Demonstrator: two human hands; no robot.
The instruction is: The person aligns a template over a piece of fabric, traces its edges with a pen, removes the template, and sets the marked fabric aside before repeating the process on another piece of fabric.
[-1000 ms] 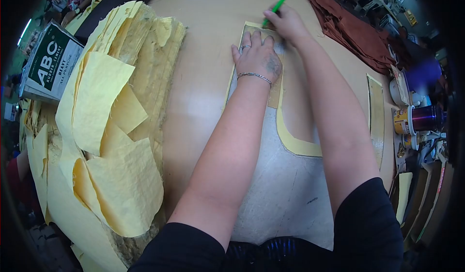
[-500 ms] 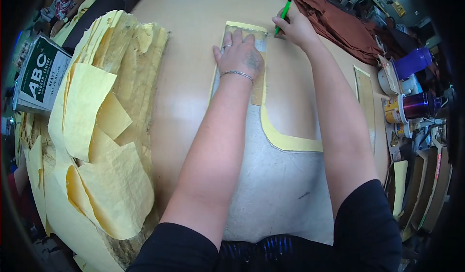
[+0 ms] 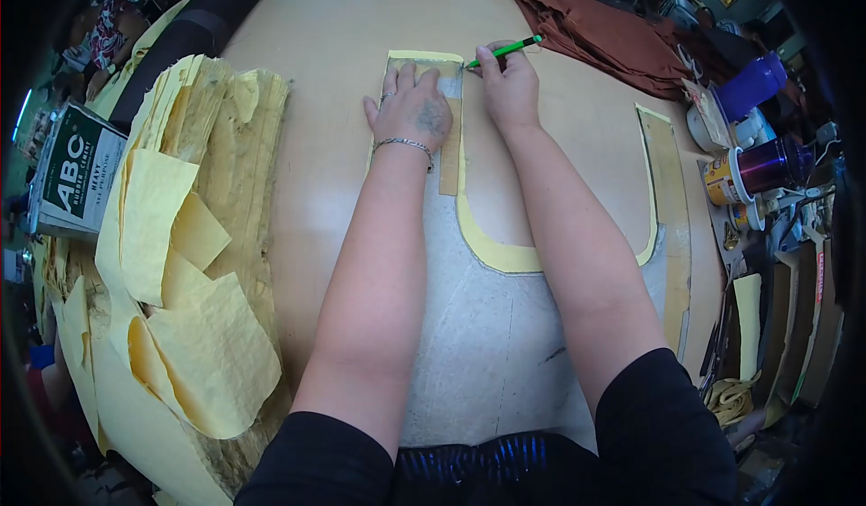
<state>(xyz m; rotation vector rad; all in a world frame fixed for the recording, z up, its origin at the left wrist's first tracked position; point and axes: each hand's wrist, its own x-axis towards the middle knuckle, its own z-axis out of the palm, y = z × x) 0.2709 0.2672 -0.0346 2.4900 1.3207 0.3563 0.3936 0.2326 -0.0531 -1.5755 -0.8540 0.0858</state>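
Observation:
A grey template [image 3: 469, 344] with a U-shaped cutout lies on the table over a yellow sheet [image 3: 505, 257], whose edge shows along the cutout and the top. My left hand [image 3: 417, 109] presses flat on the template's left upright, fingers spread. My right hand [image 3: 511, 91] grips a green pencil [image 3: 503, 51] between thumb and fingers. The pencil's tip is at the top right corner of that upright, close to the yellow border. Part of the cutout is hidden behind my right forearm.
A tall stack of yellow sheets [image 3: 225, 145] stands at left, beside a green-and-white ABC rubber cement can [image 3: 83, 170]. A dark roll [image 3: 180, 41] lies behind. Reddish-brown cloth [image 3: 586, 37] is at the back right. A purple cup [image 3: 753, 87] and tubs [image 3: 724, 178] line the right edge.
My right hand has moved left and down, bringing the pencil tip to the upright's corner. The pencil now leans lower, towards the right. My left hand stays pressed on the template; the view has shifted.

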